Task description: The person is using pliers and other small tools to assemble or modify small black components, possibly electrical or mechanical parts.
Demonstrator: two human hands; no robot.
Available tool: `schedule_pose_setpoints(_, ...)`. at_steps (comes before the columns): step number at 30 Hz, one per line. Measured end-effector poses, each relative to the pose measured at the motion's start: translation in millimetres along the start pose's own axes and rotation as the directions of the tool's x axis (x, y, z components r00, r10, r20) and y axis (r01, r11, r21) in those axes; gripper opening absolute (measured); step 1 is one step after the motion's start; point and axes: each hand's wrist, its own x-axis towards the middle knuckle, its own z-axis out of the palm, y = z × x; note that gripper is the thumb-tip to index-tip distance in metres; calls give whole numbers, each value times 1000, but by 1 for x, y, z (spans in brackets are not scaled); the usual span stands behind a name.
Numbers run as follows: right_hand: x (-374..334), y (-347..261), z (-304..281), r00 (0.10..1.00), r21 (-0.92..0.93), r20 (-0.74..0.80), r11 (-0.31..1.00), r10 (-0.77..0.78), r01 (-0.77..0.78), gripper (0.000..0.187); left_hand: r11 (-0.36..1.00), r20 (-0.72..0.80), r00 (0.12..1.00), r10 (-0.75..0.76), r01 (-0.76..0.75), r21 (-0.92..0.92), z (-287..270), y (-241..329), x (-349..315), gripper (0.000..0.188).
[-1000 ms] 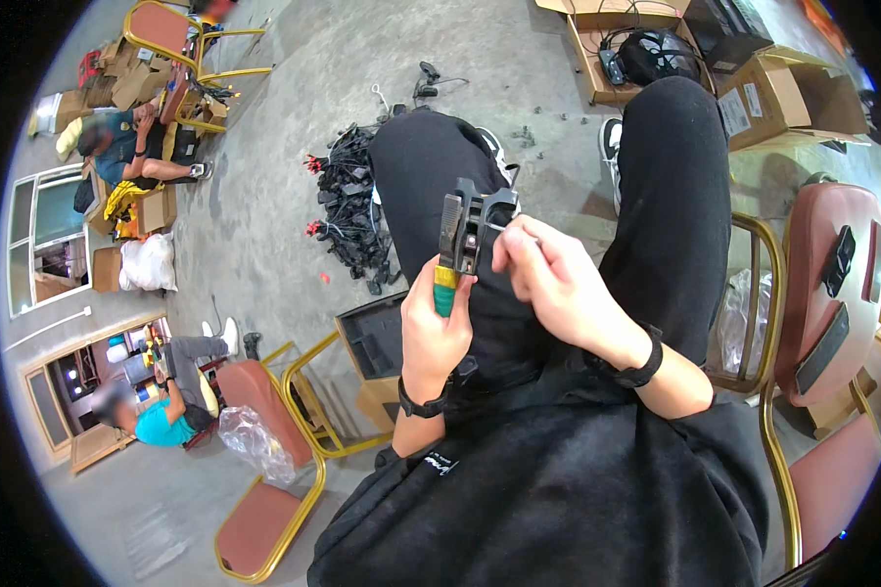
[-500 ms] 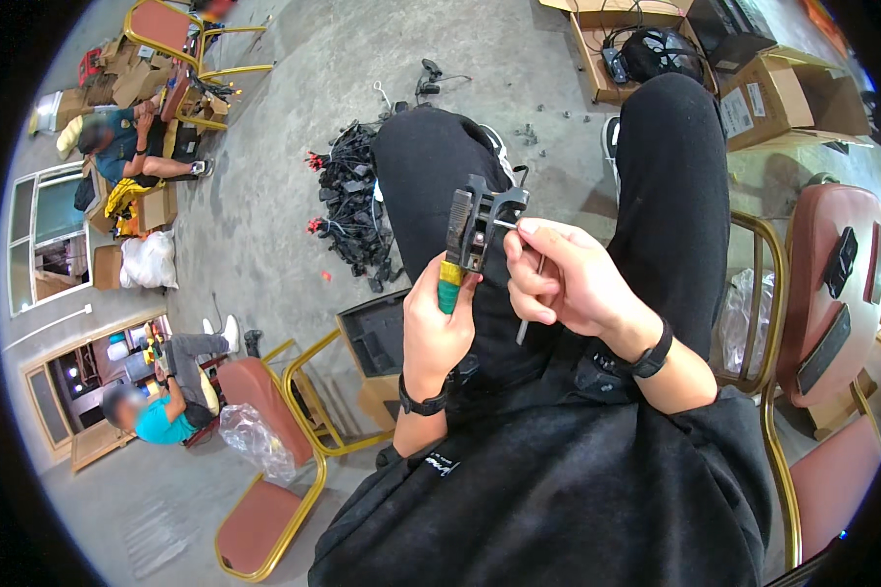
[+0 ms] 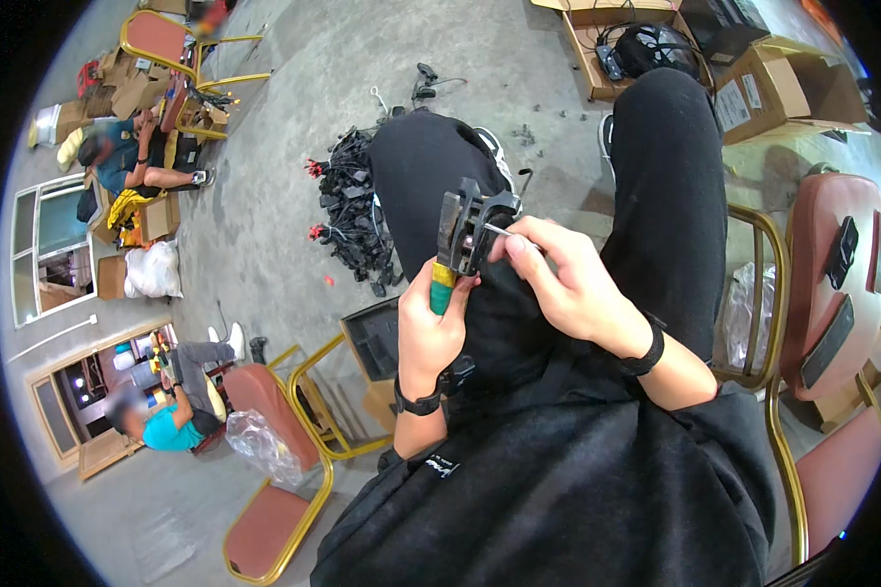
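My left hand (image 3: pixel 431 338) is closed around pliers with a green and yellow handle (image 3: pixel 442 286), raised above my lap. Against the pliers' dark metal jaw (image 3: pixel 448 223) sits a black bracket-like part (image 3: pixel 477 220) with slots and a forked end. My fingers partly cover the lower end of both. On the right of the part, my right hand (image 3: pixel 568 279) pinches a thin metal hex key (image 3: pixel 497 231). Its tip meets the part's side; whether it sits in a screw is too small to tell. The rest of the key is hidden by my fingers.
A heap of black devices with cables (image 3: pixel 350 205) lies on the floor beyond my left knee. Small dark pieces (image 3: pixel 524 134) are scattered between my feet. Open cardboard boxes (image 3: pixel 754 98) stand far right. Chairs flank me, one bearing black flat items (image 3: pixel 827 345). Two people sit at left.
My right hand has turned over and its fingers have shifted on the hex key, whose long end no longer shows below the hand. The pliers and bracket have moved slightly left.
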Motion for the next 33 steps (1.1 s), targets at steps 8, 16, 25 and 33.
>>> schedule_pose_setpoints(8, 2, 2, -6, 817, 819, 498, 153, 291, -553, 37, 983, -5, 998, 67, -66, 169, 0, 6, -2, 14)
schedule_pose_setpoints(16, 1, 5, 1, 923, -640, 43, 699, -382, 319, 13, 995, -11, 997, 70, -69, 69, 0, -3, 0, 13)
schedule_pose_setpoints(25, -1, -1, -5, 940, -588, -116, 785, -320, 194, 13, 999, -15, 1000, 18, -18, -43, 0, -3, 0, 10)
schedule_pose_setpoints(33, 1, -3, -24, 841, 347, 351, 776, 413, -526, 37, 997, -81, 996, 38, -33, 69, 8, -6, -2, 15)
